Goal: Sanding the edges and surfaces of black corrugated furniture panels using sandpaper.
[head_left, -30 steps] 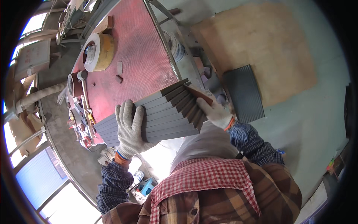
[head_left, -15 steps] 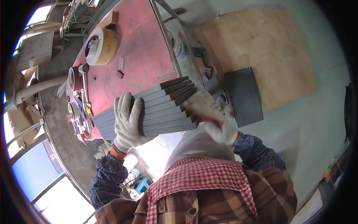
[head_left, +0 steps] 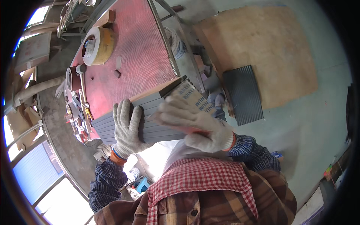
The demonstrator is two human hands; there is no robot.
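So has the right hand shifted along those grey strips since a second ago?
Yes. The right hand has slid from the stack's far end back along it, away from the ribbed grey mat on the floor.

A red perforated worktable [head_left: 142, 56] carries a large roll of tape [head_left: 96, 45] near its far end and a small block [head_left: 118, 62] beside it. A white bucket [head_left: 175, 42] stands against the table's right edge. On the grey-green floor, a brown board [head_left: 262, 48] lies flat, with a ribbed dark panel [head_left: 243, 93] overlapping its near edge.
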